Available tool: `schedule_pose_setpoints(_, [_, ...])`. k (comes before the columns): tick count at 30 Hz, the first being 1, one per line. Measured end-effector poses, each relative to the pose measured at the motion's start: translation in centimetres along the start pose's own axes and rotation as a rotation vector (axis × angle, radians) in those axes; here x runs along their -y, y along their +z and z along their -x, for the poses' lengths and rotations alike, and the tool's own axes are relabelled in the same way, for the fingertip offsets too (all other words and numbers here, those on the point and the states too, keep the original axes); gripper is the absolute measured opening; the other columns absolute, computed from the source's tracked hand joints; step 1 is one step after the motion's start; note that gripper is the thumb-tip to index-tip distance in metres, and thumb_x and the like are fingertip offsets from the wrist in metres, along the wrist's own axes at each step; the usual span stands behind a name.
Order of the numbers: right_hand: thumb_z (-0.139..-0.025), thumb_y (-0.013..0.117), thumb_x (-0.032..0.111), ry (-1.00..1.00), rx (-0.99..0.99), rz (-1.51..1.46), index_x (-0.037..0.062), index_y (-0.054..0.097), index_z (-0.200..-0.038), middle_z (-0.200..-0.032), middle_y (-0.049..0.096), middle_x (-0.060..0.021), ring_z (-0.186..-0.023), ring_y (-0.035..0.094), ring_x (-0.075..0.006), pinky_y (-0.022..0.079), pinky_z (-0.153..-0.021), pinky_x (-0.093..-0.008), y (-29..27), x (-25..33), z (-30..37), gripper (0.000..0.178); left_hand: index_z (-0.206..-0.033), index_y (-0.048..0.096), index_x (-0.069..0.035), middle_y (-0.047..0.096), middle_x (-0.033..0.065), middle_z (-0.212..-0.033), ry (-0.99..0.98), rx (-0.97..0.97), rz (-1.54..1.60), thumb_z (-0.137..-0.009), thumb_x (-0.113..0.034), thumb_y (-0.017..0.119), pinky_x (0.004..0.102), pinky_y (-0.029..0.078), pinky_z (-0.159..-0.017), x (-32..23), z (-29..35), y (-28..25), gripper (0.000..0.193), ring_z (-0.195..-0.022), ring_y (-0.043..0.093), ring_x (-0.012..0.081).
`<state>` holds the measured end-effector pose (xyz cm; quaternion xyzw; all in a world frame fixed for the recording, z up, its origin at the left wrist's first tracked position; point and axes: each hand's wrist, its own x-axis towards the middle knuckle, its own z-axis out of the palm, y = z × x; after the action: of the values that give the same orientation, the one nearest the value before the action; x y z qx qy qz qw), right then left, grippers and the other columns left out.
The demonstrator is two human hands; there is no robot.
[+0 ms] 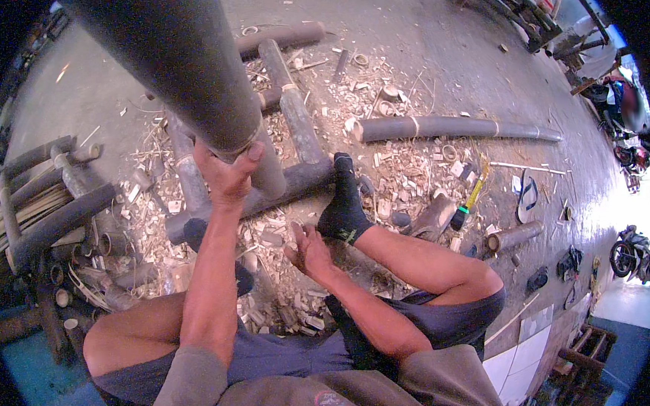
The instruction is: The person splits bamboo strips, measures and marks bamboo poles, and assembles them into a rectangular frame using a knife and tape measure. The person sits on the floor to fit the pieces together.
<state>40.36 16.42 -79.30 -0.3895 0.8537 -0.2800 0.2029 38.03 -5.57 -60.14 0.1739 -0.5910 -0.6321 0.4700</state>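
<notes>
My left hand (pixel 227 168) is wrapped round a thick dark bamboo pole (pixel 183 70), which slants up and away past the top edge of the view. Below it lies a frame of joined dark bamboo pieces (pixel 302 134) on the floor, and my right foot in a black sock (pixel 342 206) rests against its near crosspiece (pixel 251 204). Low over the wood chips, my right hand (pixel 310 253) hangs beside that foot. Its fingers are loosely bent and apart, with nothing visible in them.
Pale wood chips (pixel 390 165) cover the floor. A long bamboo pole (pixel 454 126) lies to the right, near a yellow-green-handled tool (pixel 470 203), a sandal (pixel 526 194) and a short bamboo piece (pixel 515 236). At left stands a bamboo rack (pixel 57 208) with thin strips. A motorbike (pixel 629 253) stands far right.
</notes>
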Motion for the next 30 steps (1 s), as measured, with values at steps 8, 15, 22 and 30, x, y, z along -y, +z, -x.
schedule_pose_setpoints(8, [-0.088,0.070,0.032,0.023,0.043,0.051,0.0042,0.042,-0.147,-0.130,0.052,-0.0281,-0.113,0.053,-0.0472,0.048,-0.095,-0.0526,0.6,0.7,-0.2,0.071,-0.120,0.059,0.000,0.069,0.0068,-0.110,0.069,-0.016,0.018,-0.063,-0.039,0.096,0.0348,0.052,-0.090,0.0,-0.2,0.0,0.078,-0.098,0.066,0.0189])
schedule_pose_setpoints(15, [-0.089,0.068,0.034,-0.013,0.100,0.081,0.0047,0.043,-0.147,-0.132,0.051,-0.0279,-0.115,0.053,-0.0471,0.048,-0.097,-0.0512,0.9,0.8,-0.3,0.070,-0.127,0.056,-0.001,0.067,0.0095,-0.116,0.089,-0.031,-0.148,-0.064,-0.041,0.095,0.0376,0.050,-0.094,0.5,-0.6,0.3,0.084,-0.103,0.065,0.0238])
schedule_pose_setpoints(22, [-0.089,0.068,0.034,0.063,0.118,0.047,0.0021,0.047,-0.143,-0.131,0.051,-0.0311,-0.116,0.054,-0.0474,0.047,-0.099,-0.0521,-0.5,1.7,0.0,0.066,-0.132,0.052,-0.001,0.062,0.0117,-0.125,0.069,-0.035,-0.140,-0.066,-0.038,0.094,0.0385,0.047,-0.098,3.8,-0.7,-1.6,0.086,-0.107,0.061,0.0258])
schedule_pose_setpoints(30, [-0.091,0.065,0.036,0.031,-0.050,-0.269,-0.0039,0.056,-0.130,-0.117,0.062,-0.0307,-0.111,0.059,-0.0468,0.047,-0.098,-0.0502,-14.9,5.4,-4.8,0.056,-0.136,0.050,0.001,0.057,0.0109,-0.129,0.056,-0.013,-0.039,-0.078,-0.032,0.086,0.0395,0.041,-0.103,6.1,-1.4,-3.7,0.076,-0.112,0.056,0.0251])
